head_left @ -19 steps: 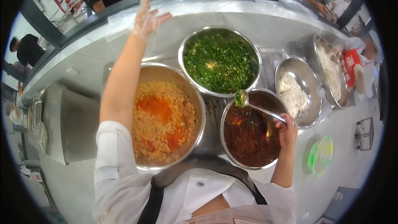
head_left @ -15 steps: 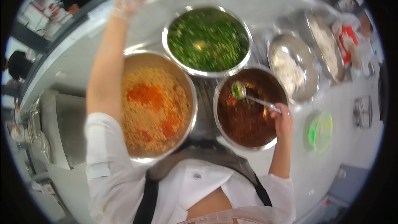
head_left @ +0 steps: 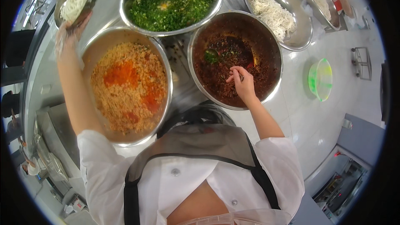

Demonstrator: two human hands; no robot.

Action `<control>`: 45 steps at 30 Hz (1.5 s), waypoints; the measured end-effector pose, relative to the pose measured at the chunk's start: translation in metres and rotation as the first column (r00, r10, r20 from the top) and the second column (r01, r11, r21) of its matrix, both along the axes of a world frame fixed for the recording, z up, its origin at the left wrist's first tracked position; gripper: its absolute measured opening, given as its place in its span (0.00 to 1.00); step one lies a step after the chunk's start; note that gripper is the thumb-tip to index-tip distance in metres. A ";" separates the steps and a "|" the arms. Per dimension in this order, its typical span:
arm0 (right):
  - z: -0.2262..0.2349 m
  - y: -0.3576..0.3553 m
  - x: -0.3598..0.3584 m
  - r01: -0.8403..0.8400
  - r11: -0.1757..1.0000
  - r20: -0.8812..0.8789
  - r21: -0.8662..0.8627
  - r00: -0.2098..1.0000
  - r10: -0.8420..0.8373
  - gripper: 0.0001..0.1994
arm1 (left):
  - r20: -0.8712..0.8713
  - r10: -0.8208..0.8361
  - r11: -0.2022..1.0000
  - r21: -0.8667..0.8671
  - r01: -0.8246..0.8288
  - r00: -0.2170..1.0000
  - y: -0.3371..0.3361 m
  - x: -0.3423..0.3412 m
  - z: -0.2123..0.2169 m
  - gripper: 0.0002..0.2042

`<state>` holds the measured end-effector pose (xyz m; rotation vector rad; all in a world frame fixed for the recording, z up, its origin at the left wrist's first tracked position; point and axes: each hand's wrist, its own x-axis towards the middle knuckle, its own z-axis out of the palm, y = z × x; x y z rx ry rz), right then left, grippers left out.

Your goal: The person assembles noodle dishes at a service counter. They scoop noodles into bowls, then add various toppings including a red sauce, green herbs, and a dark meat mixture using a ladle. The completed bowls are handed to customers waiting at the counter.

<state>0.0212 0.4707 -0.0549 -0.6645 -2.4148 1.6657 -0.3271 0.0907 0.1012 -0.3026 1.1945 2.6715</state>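
Left grip [head_left: 68, 33] grasping noodle bowl [head_left: 77, 0] from beneath, right grip [head_left: 239, 79] pinching spoon [head_left: 212, 54] handle over chili bowl [head_left: 275, 37]

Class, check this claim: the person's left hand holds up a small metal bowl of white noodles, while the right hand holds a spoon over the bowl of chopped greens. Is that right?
Not quite. The head view shows the right hand with its spoon over the bowl of dark red sauce, not the bowl of chopped greens. The rest stands: the left hand holds up a small metal bowl of white noodles.
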 end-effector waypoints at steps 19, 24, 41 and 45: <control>0.025 0.022 0.022 0.275 0.802 0.051 -0.531 0.955 -0.294 0.12 | 0.063 0.030 0.989 -0.148 -0.020 0.998 0.015 0.208 -0.093 0.28; 0.060 0.034 0.024 0.229 0.818 -0.057 -0.528 0.951 -0.303 0.11 | 0.133 -0.009 0.983 -0.181 0.033 0.991 0.034 0.226 -0.095 0.29; 0.111 -0.109 -0.032 -0.320 0.464 -0.389 0.826 0.274 0.880 0.17 | 0.194 0.158 0.987 -0.060 -0.149 0.968 0.029 0.281 -0.075 0.29; 0.136 -0.137 -0.054 -0.330 0.535 -0.510 0.778 0.166 0.844 0.17 | 0.178 0.272 0.961 -0.010 -0.275 0.946 -0.001 0.296 -0.085 0.31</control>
